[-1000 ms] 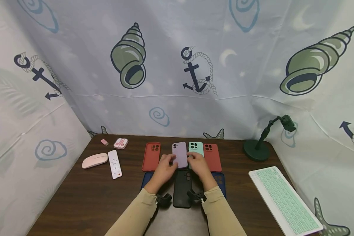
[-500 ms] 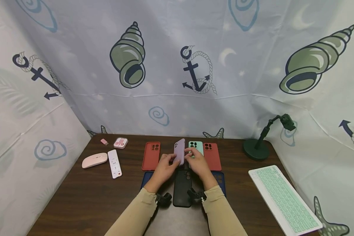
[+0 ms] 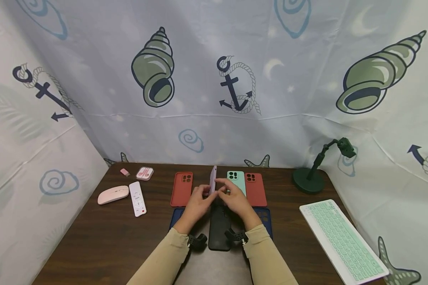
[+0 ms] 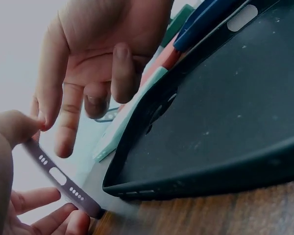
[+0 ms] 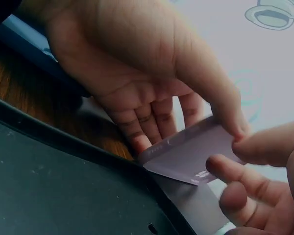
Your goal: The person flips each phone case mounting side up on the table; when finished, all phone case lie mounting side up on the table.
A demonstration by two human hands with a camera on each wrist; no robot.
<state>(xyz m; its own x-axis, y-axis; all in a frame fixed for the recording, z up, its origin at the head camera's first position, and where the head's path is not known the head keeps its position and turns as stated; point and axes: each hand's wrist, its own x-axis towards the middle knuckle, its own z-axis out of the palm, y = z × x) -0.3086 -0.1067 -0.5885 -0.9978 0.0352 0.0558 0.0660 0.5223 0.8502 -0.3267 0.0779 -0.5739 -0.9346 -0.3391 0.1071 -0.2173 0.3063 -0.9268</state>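
Between the hands a lilac phone case (image 3: 213, 180) stands nearly edge-on to the head view, raised off the desk. Its bottom edge, with port and speaker holes, shows in the left wrist view. My left hand (image 3: 197, 201) grips it, thumb on one edge and fingers on the other. My right hand (image 3: 238, 198) has its thumb at the edge beside the left thumb and a fingertip against the case's face; its other fingers bend loosely. Just below lies a black phone case (image 3: 219, 229), partly covered by the hands.
Around lie red phone cases (image 3: 182, 190), a mint phone case (image 3: 239, 180) and blue phone cases (image 3: 265, 217). A mouse (image 3: 113, 194), a remote (image 3: 137, 199) and an earbud case (image 3: 144, 173) are left. A green lamp (image 3: 308, 180) and a keyboard (image 3: 342, 237) stand right.
The lilac case has turned from showing its back to standing almost edge-on, and shifted slightly left. My right hand has moved left, its thumb now meeting the left thumb.
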